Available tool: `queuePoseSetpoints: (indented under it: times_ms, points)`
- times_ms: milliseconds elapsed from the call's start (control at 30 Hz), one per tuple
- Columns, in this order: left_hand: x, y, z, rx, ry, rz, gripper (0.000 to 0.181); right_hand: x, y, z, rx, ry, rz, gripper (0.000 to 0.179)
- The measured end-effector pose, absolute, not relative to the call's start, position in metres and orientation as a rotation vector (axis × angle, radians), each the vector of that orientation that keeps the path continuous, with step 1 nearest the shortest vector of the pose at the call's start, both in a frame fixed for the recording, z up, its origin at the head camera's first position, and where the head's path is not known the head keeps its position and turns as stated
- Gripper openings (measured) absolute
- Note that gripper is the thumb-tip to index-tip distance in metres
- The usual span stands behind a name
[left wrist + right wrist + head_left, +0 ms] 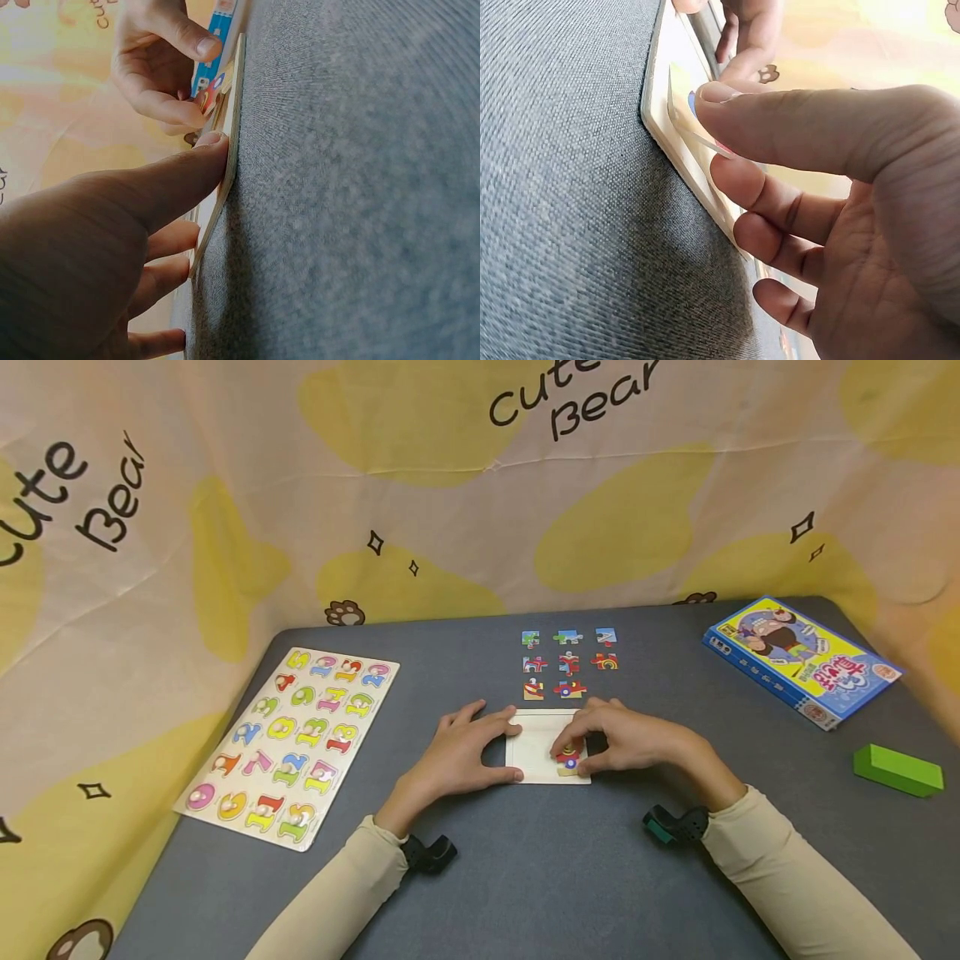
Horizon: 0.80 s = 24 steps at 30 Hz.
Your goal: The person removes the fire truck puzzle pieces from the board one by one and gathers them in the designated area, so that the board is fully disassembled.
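Observation:
A small white puzzle board [534, 727] with a raised rim lies flat on the grey table. The left hand [463, 750] rests at its left side, thumb on the near left corner and fingers spread along the edge. Over the board's near right corner, the right hand [633, 735] pinches a colourful jigsaw piece [567, 760] between thumb and fingers. That piece sits slightly tilted against the board in the right wrist view, partly covered by the thumb [742, 124]. Beyond the board, several loose jigsaw pieces [568, 663] lie in rows.
A number puzzle board [288, 743] lies at the left of the table. On the right are a blue and yellow box [806, 660] and a green block [897, 769]. A printed cloth [450, 527] hangs behind the table.

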State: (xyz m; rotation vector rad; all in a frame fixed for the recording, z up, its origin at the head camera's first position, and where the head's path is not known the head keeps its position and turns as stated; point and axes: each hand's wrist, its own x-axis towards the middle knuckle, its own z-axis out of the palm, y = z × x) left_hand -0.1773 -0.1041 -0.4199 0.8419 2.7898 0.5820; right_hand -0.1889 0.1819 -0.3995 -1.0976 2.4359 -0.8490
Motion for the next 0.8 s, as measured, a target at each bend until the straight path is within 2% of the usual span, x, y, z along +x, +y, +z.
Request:
queuePoseSetpoints:
  times_ms: [333,800]
  points:
    - [-0.1765,-0.1047,-0.4198,0.842,2.791,0.591,0.064,-0.1874,0.1785,-0.4000,-1.096,2.443,-0.824,0.041]
    - [-0.1764,-0.1044,-0.4185,0.839,2.785,0.588,0.065,-0.1865,0.1780,-0.3994,-1.054,2.453,-0.801,0.038]
